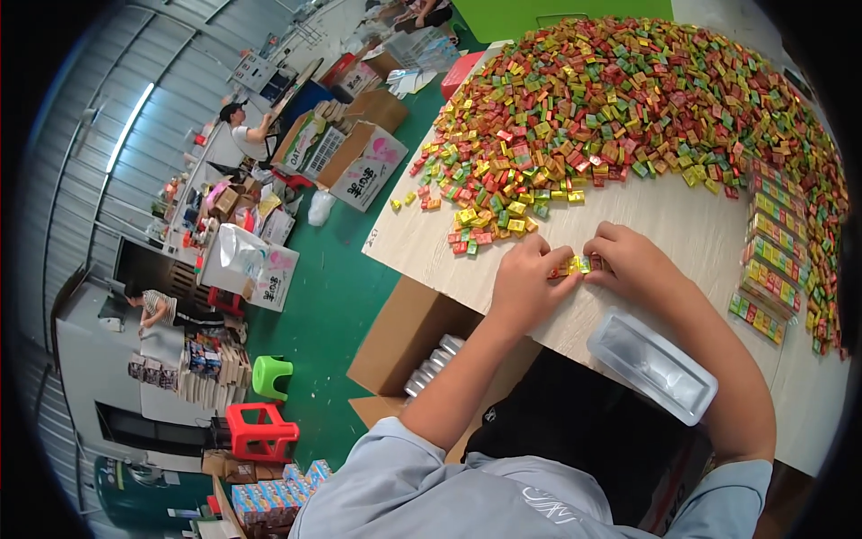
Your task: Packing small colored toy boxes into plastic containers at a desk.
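My left hand (528, 283) and my right hand (631, 260) meet over a wooden table (682, 225), fingers pinching a short row of small shiny yellow and red wrapped pieces (576, 266) between them. A huge heap of small red, yellow and green wrapped pieces (620, 99) covers the table's far half. Beside my right forearm lies a clear plastic tray (653, 364), with nothing in it. Finished rows of the pieces (770, 260) are stacked along the table's right side.
An open cardboard box (404, 341) holding clear trays stands on the green floor under the table's left edge. Further left are cartons, a green stool (271, 375), a red stool (260, 431) and two people working at other tables.
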Tool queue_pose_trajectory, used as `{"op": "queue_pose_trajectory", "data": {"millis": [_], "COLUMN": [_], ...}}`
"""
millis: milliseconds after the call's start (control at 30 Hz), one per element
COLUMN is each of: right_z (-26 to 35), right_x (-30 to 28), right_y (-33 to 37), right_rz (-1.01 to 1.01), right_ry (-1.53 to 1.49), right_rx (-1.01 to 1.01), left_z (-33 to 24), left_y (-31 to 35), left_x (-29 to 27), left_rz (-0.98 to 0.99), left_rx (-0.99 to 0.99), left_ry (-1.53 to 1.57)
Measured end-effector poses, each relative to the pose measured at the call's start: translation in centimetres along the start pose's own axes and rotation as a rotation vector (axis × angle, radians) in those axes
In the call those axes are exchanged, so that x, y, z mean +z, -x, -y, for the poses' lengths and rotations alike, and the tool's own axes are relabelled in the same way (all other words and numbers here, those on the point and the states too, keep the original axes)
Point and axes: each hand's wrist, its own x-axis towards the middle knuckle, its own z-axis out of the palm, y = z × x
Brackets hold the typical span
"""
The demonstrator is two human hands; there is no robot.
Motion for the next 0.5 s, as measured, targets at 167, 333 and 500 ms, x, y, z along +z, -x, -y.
{"op": "queue_pose_trajectory", "data": {"millis": [167, 333, 500], "right_z": [0.3, 0.2, 0.1], "right_x": [0.3, 0.4, 0.5], "right_y": [-0.1, 0.0, 0.1], "right_rz": [-0.033, -0.019, -0.049], "right_ry": [0.010, 0.049, 0.075], "right_rx": [0.011, 0.010, -0.008], "left_z": [0.1, 0.8, 1.4], "left_y": [0.4, 0.8, 0.8], "left_x": [-0.4, -1.0, -2.8], "left_rz": [0.021, 0.058, 0.180], "left_rx": [0.016, 0.040, -0.004], "left_ry": [0.003, 0.054, 0.204]}}
